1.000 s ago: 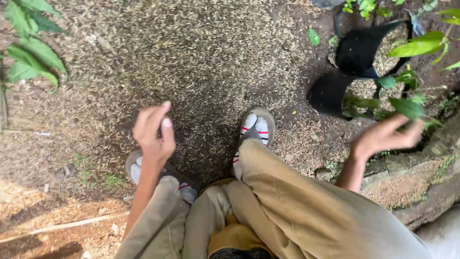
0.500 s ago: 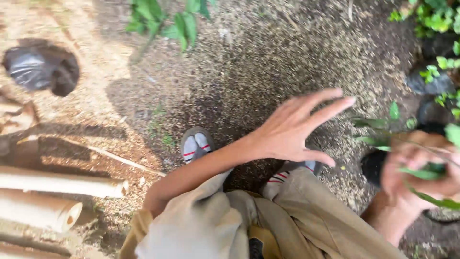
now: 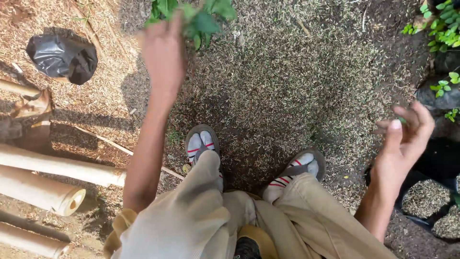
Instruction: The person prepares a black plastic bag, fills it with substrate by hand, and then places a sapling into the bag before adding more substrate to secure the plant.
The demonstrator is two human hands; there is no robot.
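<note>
I stand on ground (image 3: pixel 297 86) covered in fine husk litter, darker soil at two o'clock. At ten o'clock a crumpled black plastic bag (image 3: pixel 61 55) lies on it. Bamboo poles (image 3: pixel 52 177) lie at eight o'clock. Filled black grow bags (image 3: pixel 426 201) sit at four o'clock.

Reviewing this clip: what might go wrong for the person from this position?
The left hand is stretched far out toward the leafy plant, blurred, so the person may tip forward. The feet wear open sandals on loose husk-covered ground, which could slip. Bamboo poles lie close beside the left foot and could roll or trip it. The right hand hangs open near filled black grow bags and could knock one.
</note>
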